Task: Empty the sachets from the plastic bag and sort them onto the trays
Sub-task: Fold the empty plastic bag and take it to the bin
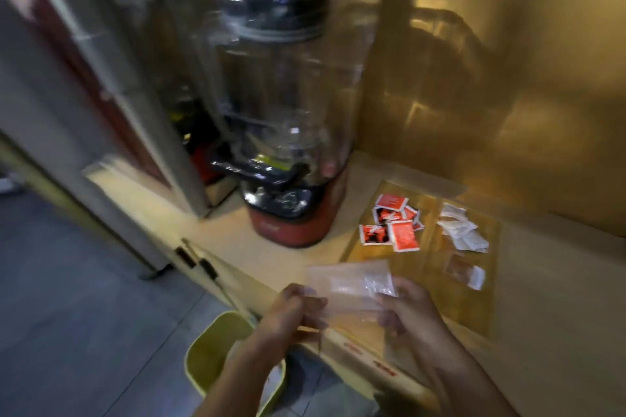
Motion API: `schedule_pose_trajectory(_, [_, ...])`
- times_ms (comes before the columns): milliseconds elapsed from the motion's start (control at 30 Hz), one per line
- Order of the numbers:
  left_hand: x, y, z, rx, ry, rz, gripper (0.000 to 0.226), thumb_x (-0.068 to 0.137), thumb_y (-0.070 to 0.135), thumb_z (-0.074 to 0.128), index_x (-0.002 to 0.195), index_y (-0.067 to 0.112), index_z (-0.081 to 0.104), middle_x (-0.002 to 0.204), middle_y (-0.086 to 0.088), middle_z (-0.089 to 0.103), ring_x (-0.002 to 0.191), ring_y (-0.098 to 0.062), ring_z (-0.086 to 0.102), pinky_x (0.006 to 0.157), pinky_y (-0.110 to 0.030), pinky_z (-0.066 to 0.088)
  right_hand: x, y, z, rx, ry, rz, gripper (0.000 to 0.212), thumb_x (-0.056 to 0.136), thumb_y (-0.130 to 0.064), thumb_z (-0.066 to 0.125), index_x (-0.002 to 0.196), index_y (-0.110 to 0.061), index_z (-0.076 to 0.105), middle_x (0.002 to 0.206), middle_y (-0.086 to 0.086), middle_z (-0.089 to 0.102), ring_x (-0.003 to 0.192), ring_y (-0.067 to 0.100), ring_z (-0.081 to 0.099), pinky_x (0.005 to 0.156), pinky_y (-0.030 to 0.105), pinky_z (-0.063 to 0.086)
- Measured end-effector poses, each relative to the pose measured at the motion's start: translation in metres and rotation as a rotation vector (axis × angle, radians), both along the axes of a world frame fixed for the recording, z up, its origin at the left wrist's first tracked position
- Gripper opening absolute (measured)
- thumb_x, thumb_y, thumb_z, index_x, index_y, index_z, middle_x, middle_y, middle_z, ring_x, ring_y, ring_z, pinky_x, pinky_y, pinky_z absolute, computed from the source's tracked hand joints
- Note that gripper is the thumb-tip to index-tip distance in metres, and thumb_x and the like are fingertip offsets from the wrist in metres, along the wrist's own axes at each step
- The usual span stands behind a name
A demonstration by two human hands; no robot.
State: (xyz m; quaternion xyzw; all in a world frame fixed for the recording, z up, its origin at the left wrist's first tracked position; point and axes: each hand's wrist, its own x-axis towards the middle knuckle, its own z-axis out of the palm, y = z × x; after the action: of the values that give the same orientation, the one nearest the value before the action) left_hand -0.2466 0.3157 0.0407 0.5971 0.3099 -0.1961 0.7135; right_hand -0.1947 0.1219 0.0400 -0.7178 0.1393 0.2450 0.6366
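Both hands hold a clear plastic bag (pixel 349 284) over the counter's front edge. My left hand (pixel 291 311) pinches its left side, and my right hand (pixel 411 306) grips its right side. The bag looks flat; I cannot tell if anything is inside. Behind it lie two wooden trays. The left tray (pixel 366 256) carries a pile of red sachets (pixel 393 223). The right tray (pixel 450 294) carries white sachets (pixel 462 228) at the back and a brownish clear sachet (pixel 464 271) nearer to me. The frame is blurred.
A tall blender with a clear sound cover and red base (pixel 288 227) stands left of the trays. A yellow-green bin (pixel 210 345) sits on the floor below the counter edge. A wooden wall (pixel 508 78) closes the back and right.
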Motion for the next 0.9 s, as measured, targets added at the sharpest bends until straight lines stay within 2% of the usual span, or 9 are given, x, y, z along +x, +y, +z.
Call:
schedule_pose_trajectory(167, [-0.054,0.062,-0.011,0.045,0.11,0.12,0.012,0.074,-0.001,0.061,0.067,0.007,0.056,0.055,-0.011,0.047,0.042,-0.016,0.044,0.043,-0.019,0.036,-0.018,0.074,-0.01,-0.218,-0.003,0.292,0.019,0.086,-0.007,0.055,0.105,-0.008,0.053,0.064,0.012,0.053,0.033,0.011,0.04,0.03,0.018,0.027])
schedule_pose_trajectory(200, [-0.062,0.071,-0.016,0.068,0.126,0.159,0.006,0.072,0.0,0.061,0.073,0.004,0.057,0.056,-0.011,0.046,0.043,-0.017,0.043,0.041,-0.019,0.036,-0.021,0.087,-0.015,-0.24,-0.009,0.301,0.022,0.086,-0.006,0.055,0.107,-0.011,0.051,0.066,0.009,0.052,0.034,0.011,0.04,0.028,0.017,0.027])
schedule_pose_trajectory(300, [-0.084,0.094,-0.037,0.176,0.148,0.325,0.024,0.08,0.001,0.057,0.101,0.001,0.046,0.065,-0.013,0.047,0.046,-0.018,0.046,0.038,-0.022,0.04,-0.034,0.124,-0.028,-0.275,-0.077,0.332,0.02,0.084,0.0,0.054,0.101,-0.009,0.051,0.066,0.009,0.052,0.038,0.015,0.041,0.03,0.019,0.03])
schedule_pose_trajectory(367, [-0.093,0.104,-0.049,0.253,0.136,0.415,0.016,0.084,0.003,0.055,0.096,0.007,0.046,0.07,-0.012,0.05,0.05,-0.02,0.049,0.043,-0.029,0.045,-0.041,0.145,-0.041,-0.277,-0.123,0.384,0.01,0.084,0.001,0.054,0.089,-0.008,0.055,0.057,0.005,0.051,0.038,0.015,0.042,0.035,0.021,0.035])
schedule_pose_trajectory(467, [-0.105,0.117,-0.071,0.399,0.162,0.501,0.012,0.086,0.011,0.054,0.076,0.015,0.049,0.072,-0.01,0.055,0.058,-0.024,0.054,0.058,-0.04,0.051,-0.045,0.173,-0.063,-0.293,-0.136,0.471,0.016,0.085,-0.004,0.055,0.074,-0.015,0.059,0.053,-0.002,0.052,0.044,0.011,0.046,0.044,0.018,0.038])
schedule_pose_trajectory(600, [-0.115,0.135,-0.1,0.465,0.204,0.569,0.012,0.09,0.018,0.05,0.09,0.008,0.058,0.083,-0.006,0.059,0.074,-0.024,0.057,0.069,-0.043,0.055,-0.051,0.206,-0.101,-0.318,-0.07,0.53,0.026,0.083,-0.007,0.058,0.064,-0.024,0.057,0.058,-0.003,0.054,0.055,0.014,0.048,0.052,0.026,0.037])
schedule_pose_trajectory(700, [-0.115,0.151,-0.129,0.44,0.195,0.557,0.008,0.09,0.014,0.051,0.085,0.012,0.057,0.087,-0.009,0.059,0.077,-0.024,0.055,0.07,-0.042,0.051,-0.053,0.224,-0.136,-0.355,-0.027,0.577,0.024,0.083,-0.008,0.057,0.064,-0.023,0.058,0.063,0.0,0.057,0.059,0.017,0.052,0.054,0.028,0.04])
schedule_pose_trajectory(800, [-0.114,0.164,-0.17,0.405,0.237,0.526,0.019,0.088,0.012,0.054,0.073,0.024,0.054,0.095,-0.017,0.063,0.084,-0.03,0.059,0.076,-0.046,0.053,-0.053,0.235,-0.171,-0.405,0.031,0.612,0.019,0.083,-0.014,0.055,0.068,-0.024,0.059,0.07,0.001,0.061,0.069,0.024,0.061,0.063,0.034,0.047])
schedule_pose_trajectory(900, [-0.113,0.169,-0.201,0.373,0.268,0.501,0.013,0.089,0.013,0.052,0.084,0.022,0.06,0.107,-0.018,0.062,0.096,-0.034,0.06,0.083,-0.048,0.054,-0.053,0.243,-0.201,-0.428,0.04,0.636,0.016,0.086,-0.013,0.055,0.074,-0.024,0.059,0.078,0.002,0.062,0.078,0.025,0.061,0.071,0.037,0.05])
